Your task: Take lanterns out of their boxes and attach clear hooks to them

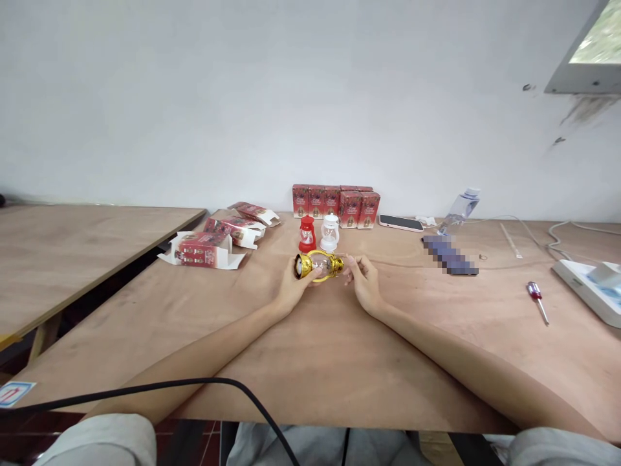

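Observation:
A small gold lantern (317, 265) with a clear globe lies sideways above the wooden table (310, 349), held between both hands. My left hand (292, 291) grips its base end from below. My right hand (363, 285) pinches the top end of the lantern with its fingertips. Just behind stand a red lantern (306, 235) and a white lantern (330, 233), both upright.
A row of closed red boxes (336, 204) stands at the wall. Several opened red boxes (213, 241) lie at the left. A phone (400, 223), a plastic bottle (460, 208), a red-handled screwdriver (537, 299) and a white device (589, 286) are at the right. A black cable (194, 385) crosses the front edge.

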